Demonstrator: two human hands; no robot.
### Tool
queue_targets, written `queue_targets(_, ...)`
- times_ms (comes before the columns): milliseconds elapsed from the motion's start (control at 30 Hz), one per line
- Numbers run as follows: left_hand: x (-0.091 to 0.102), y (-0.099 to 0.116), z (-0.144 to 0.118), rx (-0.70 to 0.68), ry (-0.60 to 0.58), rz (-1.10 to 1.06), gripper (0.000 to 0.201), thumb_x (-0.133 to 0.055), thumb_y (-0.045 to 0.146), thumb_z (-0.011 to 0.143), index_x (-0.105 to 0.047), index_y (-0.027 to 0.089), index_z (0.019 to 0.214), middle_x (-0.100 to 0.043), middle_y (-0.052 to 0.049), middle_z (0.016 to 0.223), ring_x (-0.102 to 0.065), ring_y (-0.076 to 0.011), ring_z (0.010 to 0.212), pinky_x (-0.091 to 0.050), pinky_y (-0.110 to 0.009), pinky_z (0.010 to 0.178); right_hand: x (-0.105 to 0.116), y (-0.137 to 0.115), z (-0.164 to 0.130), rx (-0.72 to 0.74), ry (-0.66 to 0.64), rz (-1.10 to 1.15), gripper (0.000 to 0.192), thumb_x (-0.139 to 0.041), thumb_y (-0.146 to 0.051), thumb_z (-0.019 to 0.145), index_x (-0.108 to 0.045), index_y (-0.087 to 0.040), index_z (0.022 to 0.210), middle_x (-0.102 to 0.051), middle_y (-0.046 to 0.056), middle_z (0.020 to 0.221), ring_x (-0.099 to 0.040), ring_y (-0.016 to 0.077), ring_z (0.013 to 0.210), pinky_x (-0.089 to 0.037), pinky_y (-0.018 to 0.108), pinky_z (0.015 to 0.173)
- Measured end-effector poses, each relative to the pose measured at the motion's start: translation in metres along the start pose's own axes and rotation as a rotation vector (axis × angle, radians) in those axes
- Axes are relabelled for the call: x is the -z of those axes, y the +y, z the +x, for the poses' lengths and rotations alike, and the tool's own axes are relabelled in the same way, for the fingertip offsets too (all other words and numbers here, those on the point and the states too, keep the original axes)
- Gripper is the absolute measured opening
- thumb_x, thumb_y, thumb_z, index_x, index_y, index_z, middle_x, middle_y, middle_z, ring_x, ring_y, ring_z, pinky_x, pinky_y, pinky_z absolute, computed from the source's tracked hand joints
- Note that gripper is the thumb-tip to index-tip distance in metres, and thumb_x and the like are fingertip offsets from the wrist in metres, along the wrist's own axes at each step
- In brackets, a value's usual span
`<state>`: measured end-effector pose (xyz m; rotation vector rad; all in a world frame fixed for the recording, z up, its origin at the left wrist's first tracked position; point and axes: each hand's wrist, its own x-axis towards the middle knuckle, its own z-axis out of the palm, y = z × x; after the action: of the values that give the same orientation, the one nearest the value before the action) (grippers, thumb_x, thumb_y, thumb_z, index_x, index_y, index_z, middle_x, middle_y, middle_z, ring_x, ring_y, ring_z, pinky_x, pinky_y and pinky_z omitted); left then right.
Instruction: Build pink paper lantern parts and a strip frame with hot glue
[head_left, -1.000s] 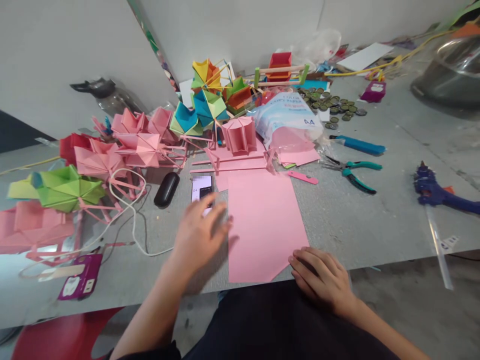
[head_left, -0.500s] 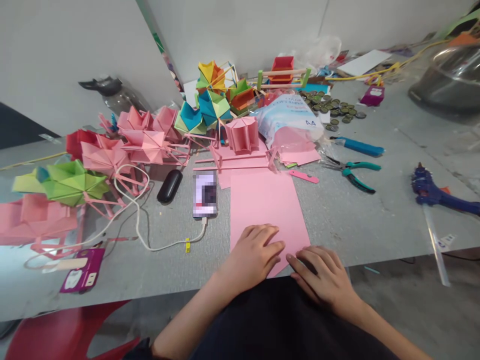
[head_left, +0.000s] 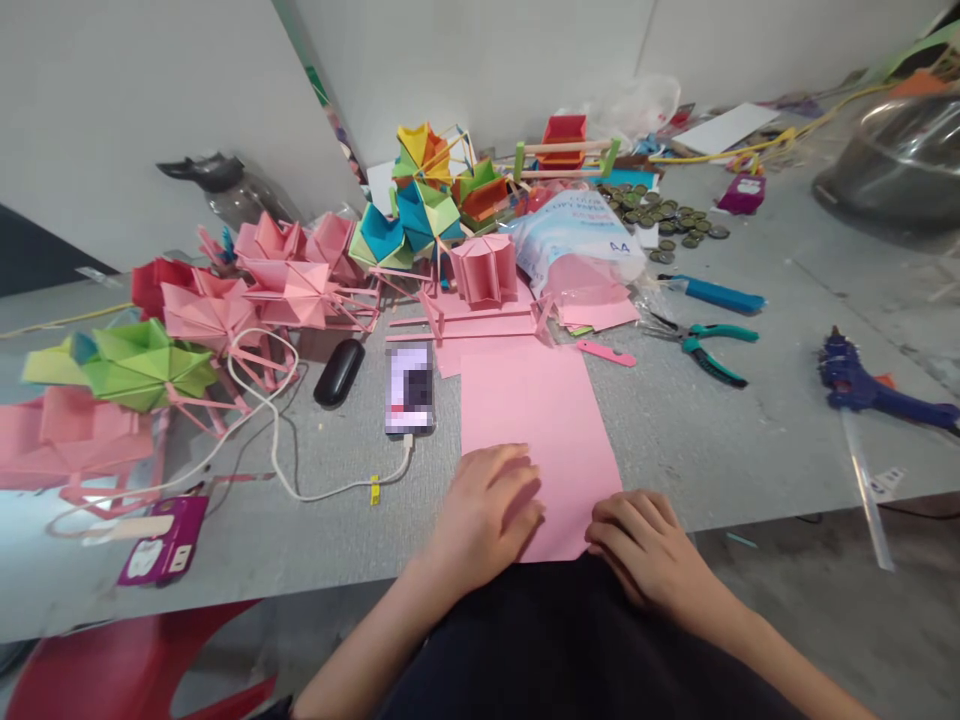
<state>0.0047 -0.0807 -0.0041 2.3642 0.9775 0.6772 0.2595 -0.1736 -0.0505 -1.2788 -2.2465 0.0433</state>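
A pink sheet of paper (head_left: 536, 430) lies at the table's near edge, in front of my body. Across its left side rests my left hand (head_left: 491, 515), fingers stretched and slightly apart, palm down. My right hand (head_left: 645, 540) is at the near right corner, its fingers bent together over the paper there; the thumb is hidden. Beyond the sheet stands a pink folded-paper piece (head_left: 484, 270) with thin pink bars (head_left: 487, 322) in front of it. A pink cutter (head_left: 606, 353) lies by the far right corner.
Pink paper models (head_left: 289, 290) and a green one (head_left: 150, 362) crowd the left. A phone (head_left: 409, 390) on a white cable (head_left: 322, 495) lies near a black case (head_left: 340, 373). Pliers (head_left: 709, 348), a glue gun (head_left: 874, 385) and a paper pack (head_left: 577, 240) are to the right.
My left hand has slid left across the sheet. My right hand has shifted slightly right, its fingers drawn closer together. The near right corner, lifted or bent before, now lies flatter.
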Motion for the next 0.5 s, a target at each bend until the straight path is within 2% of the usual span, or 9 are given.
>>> queue_targets(67, 0.009, -0.003, -0.011, 0.151, 0.136, -0.07, 0.022, -0.062, 0.032, 0.106, -0.072, 0.021, 0.122, -0.073, -0.016, 0.137, -0.069, -0.0308, 0.131, -0.056, -0.052, 0.111, 0.002, 0.003, 0.002, 0.02, -0.033, 0.031, 0.015, -0.055, -0.012, 0.107, -0.067, -0.021, 0.103, -0.073, 0.006, 0.1, -0.063, 0.0223, 0.094, -0.043, 0.039, 0.093)
queue_targets(133, 0.02, -0.007, -0.022, 0.37, 0.227, -0.193, 0.024, -0.059, 0.039, 0.107, -0.072, 0.02, 0.111, -0.078, -0.014, 0.117, -0.076, -0.0284, 0.11, -0.061, -0.047, 0.098, 0.006, 0.005, 0.007, 0.048, -0.017, 0.076, 0.014, -0.053, -0.011, 0.107, -0.064, -0.02, 0.103, -0.074, 0.006, 0.099, -0.064, 0.0216, 0.096, -0.044, 0.038, 0.093)
queue_targets(200, 0.03, -0.009, -0.031, 0.614, 0.199, -0.441, 0.036, -0.056, 0.053, 0.107, -0.067, 0.019, 0.109, -0.078, -0.009, 0.09, -0.077, -0.0241, 0.081, -0.062, -0.04, 0.077, 0.013, 0.006, 0.013, 0.08, 0.047, 0.128, 0.016, -0.053, -0.006, 0.105, -0.061, -0.02, 0.103, -0.074, 0.006, 0.098, -0.065, 0.0206, 0.097, -0.047, 0.037, 0.092)
queue_targets(267, 0.036, -0.01, -0.036, 0.793, 0.087, -0.742, 0.053, -0.053, 0.068, 0.105, -0.06, 0.017, 0.12, -0.078, -0.009, 0.086, -0.076, -0.0225, 0.071, -0.06, -0.036, 0.068, 0.02, 0.005, 0.019, 0.116, 0.129, 0.179, 0.023, -0.052, 0.001, 0.099, -0.059, -0.021, 0.102, -0.074, 0.005, 0.097, -0.066, 0.0197, 0.097, -0.049, 0.036, 0.092)
queue_targets(333, 0.037, -0.008, -0.035, 0.882, -0.011, -0.958, 0.07, -0.056, 0.078, 0.098, -0.053, 0.016, 0.131, -0.08, -0.013, 0.097, -0.079, -0.0235, 0.075, -0.06, -0.035, 0.067, 0.027, 0.003, 0.024, 0.159, 0.186, 0.213, 0.028, -0.051, 0.005, 0.094, -0.059, -0.021, 0.102, -0.074, 0.005, 0.097, -0.066, 0.0198, 0.098, -0.052, 0.036, 0.092)
queue_targets(400, 0.035, -0.005, -0.029, 0.895, -0.049, -1.019, 0.081, -0.065, 0.08, 0.092, -0.046, 0.017, 0.14, -0.079, -0.015, 0.109, -0.078, -0.0224, 0.074, -0.059, -0.033, 0.064, 0.032, 0.001, 0.027, 0.209, 0.198, 0.23, 0.03, -0.05, 0.006, 0.092, -0.059, -0.021, 0.101, -0.074, 0.005, 0.096, -0.067, 0.0203, 0.099, -0.054, 0.036, 0.093)
queue_targets(433, 0.035, -0.003, -0.025, 0.884, -0.045, -0.983, 0.084, -0.069, 0.077, 0.09, -0.043, 0.018, 0.144, -0.078, -0.014, 0.109, -0.076, -0.0206, 0.069, -0.057, -0.032, 0.061, 0.033, 0.0, 0.027, 0.229, 0.197, 0.232, 0.03, -0.049, 0.006, 0.092, -0.06, -0.021, 0.101, -0.075, 0.005, 0.096, -0.068, 0.0207, 0.1, -0.054, 0.037, 0.094)
queue_targets(500, 0.038, -0.001, -0.02, 0.855, -0.031, -0.801, 0.078, -0.071, 0.068, 0.093, -0.043, 0.02, 0.147, -0.077, -0.006, 0.097, -0.07, -0.0169, 0.06, -0.052, -0.027, 0.056, 0.036, 0.001, 0.026, 0.252, 0.206, 0.234, 0.03, -0.048, 0.005, 0.093, -0.06, -0.021, 0.101, -0.076, 0.006, 0.098, -0.07, 0.0214, 0.102, -0.056, 0.038, 0.094)
